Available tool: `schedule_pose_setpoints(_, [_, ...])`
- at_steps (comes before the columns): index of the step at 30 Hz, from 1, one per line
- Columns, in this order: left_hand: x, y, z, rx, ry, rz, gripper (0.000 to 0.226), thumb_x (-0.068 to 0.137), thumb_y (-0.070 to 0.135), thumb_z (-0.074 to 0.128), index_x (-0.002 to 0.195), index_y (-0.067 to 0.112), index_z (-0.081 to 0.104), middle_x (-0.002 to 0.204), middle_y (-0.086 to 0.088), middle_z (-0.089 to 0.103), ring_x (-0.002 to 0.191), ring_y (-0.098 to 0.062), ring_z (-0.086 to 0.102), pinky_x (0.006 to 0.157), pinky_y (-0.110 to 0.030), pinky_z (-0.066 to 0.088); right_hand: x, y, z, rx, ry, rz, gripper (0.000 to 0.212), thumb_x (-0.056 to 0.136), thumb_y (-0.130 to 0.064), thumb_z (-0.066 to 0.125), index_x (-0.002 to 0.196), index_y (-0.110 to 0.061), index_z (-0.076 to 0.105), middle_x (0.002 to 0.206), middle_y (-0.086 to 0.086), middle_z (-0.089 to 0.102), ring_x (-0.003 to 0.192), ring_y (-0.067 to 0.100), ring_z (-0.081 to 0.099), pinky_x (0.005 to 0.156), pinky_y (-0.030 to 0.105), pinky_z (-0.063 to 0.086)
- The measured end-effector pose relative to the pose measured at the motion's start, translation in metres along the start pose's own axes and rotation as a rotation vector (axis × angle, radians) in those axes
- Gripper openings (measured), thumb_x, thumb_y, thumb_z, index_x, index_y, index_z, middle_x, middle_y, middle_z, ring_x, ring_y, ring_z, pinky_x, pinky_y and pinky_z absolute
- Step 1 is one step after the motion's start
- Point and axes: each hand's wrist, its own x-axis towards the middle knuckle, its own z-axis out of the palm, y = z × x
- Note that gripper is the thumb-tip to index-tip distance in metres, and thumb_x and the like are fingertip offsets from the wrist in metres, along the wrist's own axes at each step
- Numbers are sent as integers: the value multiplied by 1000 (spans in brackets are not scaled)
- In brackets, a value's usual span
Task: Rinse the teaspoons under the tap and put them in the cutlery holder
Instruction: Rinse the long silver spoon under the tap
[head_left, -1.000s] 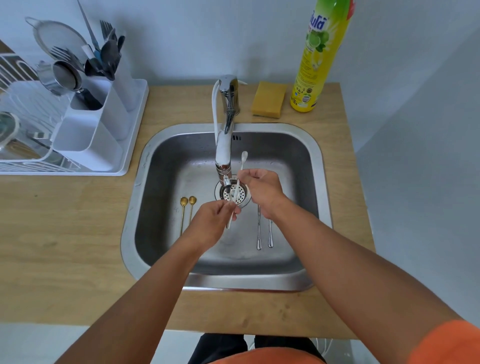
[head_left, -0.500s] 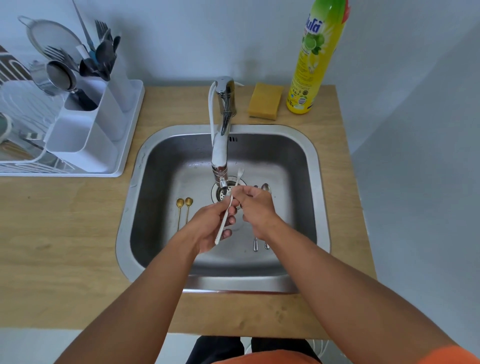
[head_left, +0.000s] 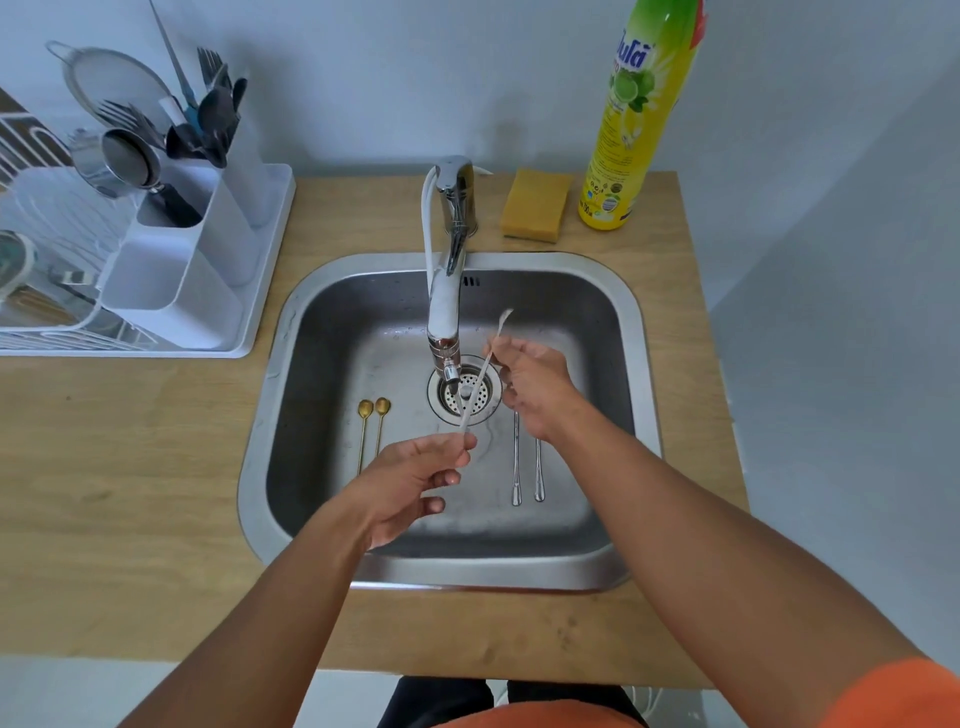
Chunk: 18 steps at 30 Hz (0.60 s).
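Teaspoon (head_left: 480, 371) in work: a pale, slim one, held slantwise across the sink (head_left: 631, 322) directly below the tap (head_left: 444, 312). The right hand (head_left: 535, 382) pinches it near the upper end, which points up and away at the back. The left hand (head_left: 415, 480) pinches the lower end between thumb and forefinger, remaining fingers loose. Holding both ends leaves the middle of the spoon exposed beneath the spout, over the drain (head_left: 480, 400), so rinse water falls straight into the outlet. Flowing water is hard to confirm; a faint stream appears to cross the spoon at the spout.

Two gold spoons (head_left: 371, 421) lie side by side on the sink floor left of the drain. Two silver spoons (head_left: 527, 467) lie right of it, their upper parts hidden by the right hand. All four sit within reach, probably awaiting rinsing.

The cutlery holder (head_left: 208, 239) stands on the drying rack (head_left: 270, 249) left of the sink, already holding forks and dark utensils. The held spoon has yet to go there.
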Motion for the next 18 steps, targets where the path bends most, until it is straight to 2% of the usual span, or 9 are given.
schedule_pose_setpoints(3, [-1,-1,-7,133,96,38,32,76,49,80,101,29,85,93,7,79,89,-15,59,68,-29,48,-2,4,-1,22,10,39,11,100,-16,69,102,-9,76,60,-11,69,37,0,45,35,18,29])
schedule_pose_setpoints(8, [4,5,-4,-8,27,1,33,94,51,66,106,26,84,90,6,72,81,-13,58,66,-30,42,-9,8,-2,89,-45,74,11,103,-17,65,106,-11,75,69,-12,73,43,-1,45,36,16,27])
schedule_pose_setpoints(13, [13,11,11,-156,-22,-65,32,81,48,77,98,22,82,79,6,65,70,-11,56,58,-26,42,-22,22,0,131,-134,140,14,105,-18,62,112,-12,72,81,-10,70,53,2,38,36,15,25])
schedule_pose_setpoints(15, [15,12,16,-134,-26,-70,29,82,47,79,97,22,78,76,5,62,68,-10,55,57,-25,42,-27,30,0,101,-138,164,15,106,-19,60,111,-12,72,72,-11,68,50,1,41,36,15,25])
schedule_pose_setpoints(18, [19,12,19,-11,105,-34,29,90,44,78,97,17,78,73,5,59,66,-10,53,57,-25,43,-34,40,-2,51,-152,171,16,105,-20,61,101,-13,75,61,-13,65,44,-1,47,37,16,24])
